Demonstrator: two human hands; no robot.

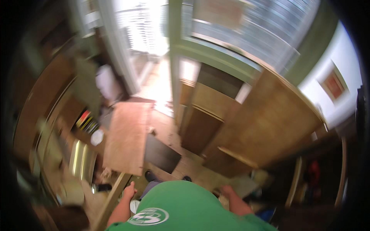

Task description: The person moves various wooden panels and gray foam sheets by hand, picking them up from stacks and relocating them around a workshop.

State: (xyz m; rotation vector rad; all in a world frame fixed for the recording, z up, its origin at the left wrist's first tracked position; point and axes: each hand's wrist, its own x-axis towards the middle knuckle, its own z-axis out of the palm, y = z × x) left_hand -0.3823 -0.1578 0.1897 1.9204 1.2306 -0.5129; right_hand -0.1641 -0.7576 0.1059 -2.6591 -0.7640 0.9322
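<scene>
My left hand (130, 190) hangs beside my body, just right of a narrow wooden edge (118, 184). Its fingers look partly curled, and I make out nothing in them. Low on my other side, my right hand (226, 191) is blurred, so whether it holds something does not show. Ahead of my left hand lies a reddish-brown wooden panel (127, 138). A dark flat panel (162, 154) shows from under or behind its right side, in front of my shoes (150, 175).
Large plywood sheets (260, 121) and smaller boards (202, 130) lean below the window frame (214, 53) at right. A bright doorway (153, 78) opens ahead. Clutter at left includes a shiny metallic piece (82, 160) and a round white object (97, 137).
</scene>
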